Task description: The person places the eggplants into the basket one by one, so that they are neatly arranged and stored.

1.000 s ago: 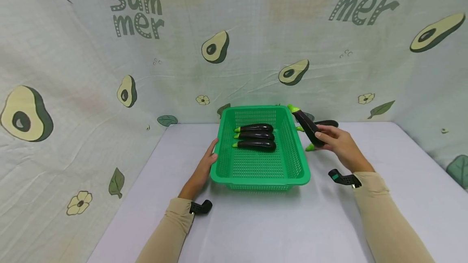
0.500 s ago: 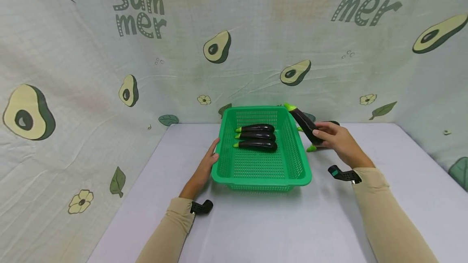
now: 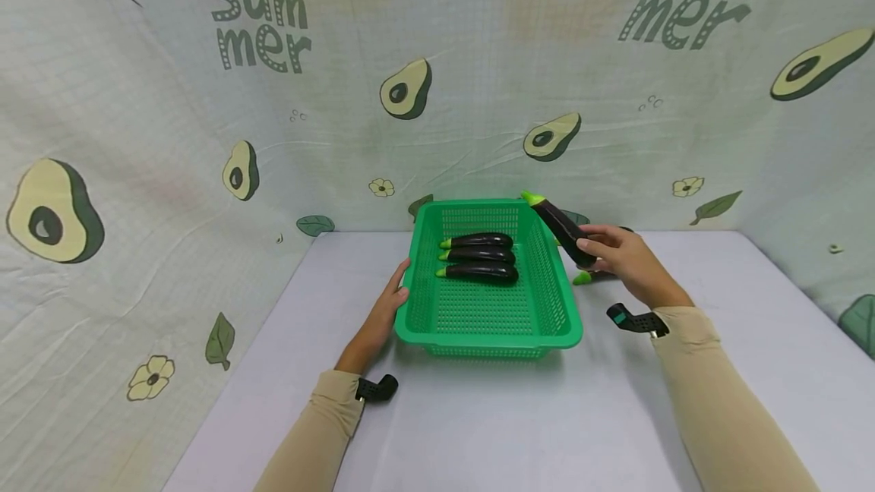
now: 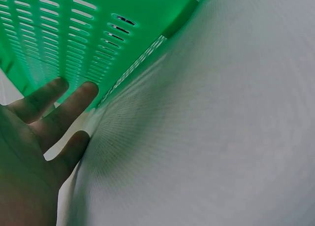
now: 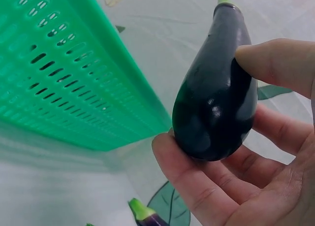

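A green perforated basket [image 3: 488, 342] stands on the table with three dark purple eggplants [image 3: 481, 272] lying side by side in it, green ends to the left. My left hand [image 3: 372, 325] is at the basket's left side; in the left wrist view its straight fingers [image 4: 66, 110] touch the slotted wall. Just above the basket's right rim, my right hand [image 3: 632, 264] holds another eggplant [image 3: 562, 229] by its thick end, thumb on one side and fingers beneath. That eggplant is tilted, its green stem pointing up and left. The right wrist view shows its rounded bottom clearly.
Right of the basket another eggplant [image 3: 601, 275] lies on the white table [image 3: 492, 424], partly behind my right hand. Farther back a dark eggplant end [image 3: 625, 229] shows past the hand. A cloth [image 3: 465, 150] printed with avocados hangs behind the table.
My right hand has carried its eggplant a little left, so the stem end now reaches over the basket's right rim. The left hand and the basket stay in place.
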`<action>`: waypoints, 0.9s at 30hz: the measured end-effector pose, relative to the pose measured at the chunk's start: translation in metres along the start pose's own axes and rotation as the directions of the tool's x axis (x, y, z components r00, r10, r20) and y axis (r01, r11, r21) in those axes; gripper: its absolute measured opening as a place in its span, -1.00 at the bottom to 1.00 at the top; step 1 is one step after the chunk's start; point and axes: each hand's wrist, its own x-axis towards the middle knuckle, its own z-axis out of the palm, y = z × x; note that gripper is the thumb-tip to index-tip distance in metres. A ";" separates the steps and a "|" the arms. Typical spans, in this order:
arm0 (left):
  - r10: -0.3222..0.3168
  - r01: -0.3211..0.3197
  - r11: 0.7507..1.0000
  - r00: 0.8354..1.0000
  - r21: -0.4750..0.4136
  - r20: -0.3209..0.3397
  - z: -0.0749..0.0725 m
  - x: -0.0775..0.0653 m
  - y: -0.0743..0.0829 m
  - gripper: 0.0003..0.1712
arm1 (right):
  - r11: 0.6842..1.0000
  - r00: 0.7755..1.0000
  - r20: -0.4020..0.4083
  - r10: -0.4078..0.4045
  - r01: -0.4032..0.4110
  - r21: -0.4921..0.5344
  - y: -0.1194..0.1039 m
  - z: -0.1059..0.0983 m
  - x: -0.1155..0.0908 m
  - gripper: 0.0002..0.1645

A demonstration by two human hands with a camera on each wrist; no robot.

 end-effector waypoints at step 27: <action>-0.027 0.027 1.000 1.000 0.012 -0.004 0.000 -0.001 0.002 -0.27 | 0.998 0.999 0.033 -0.020 0.018 0.052 -0.014 0.018 0.012 -0.16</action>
